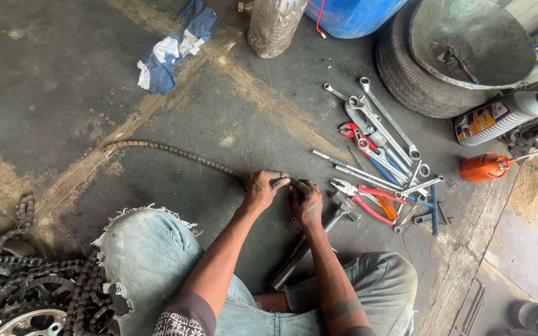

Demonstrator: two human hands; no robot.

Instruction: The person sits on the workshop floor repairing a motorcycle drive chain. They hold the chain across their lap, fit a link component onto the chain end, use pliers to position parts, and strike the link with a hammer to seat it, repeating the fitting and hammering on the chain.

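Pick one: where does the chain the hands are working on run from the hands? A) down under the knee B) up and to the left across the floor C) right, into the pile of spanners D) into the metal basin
B: the chain stretches from the left hand and right hand up and leftward across the dark floor, away from the spanners on the right.

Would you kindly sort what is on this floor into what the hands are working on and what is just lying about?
In hand:
- chain, its end held by left hand and right hand

Lying about:
- wrenches
- red pliers
- hammer
- rag
- orange oil can
- tyre
- heap of chains
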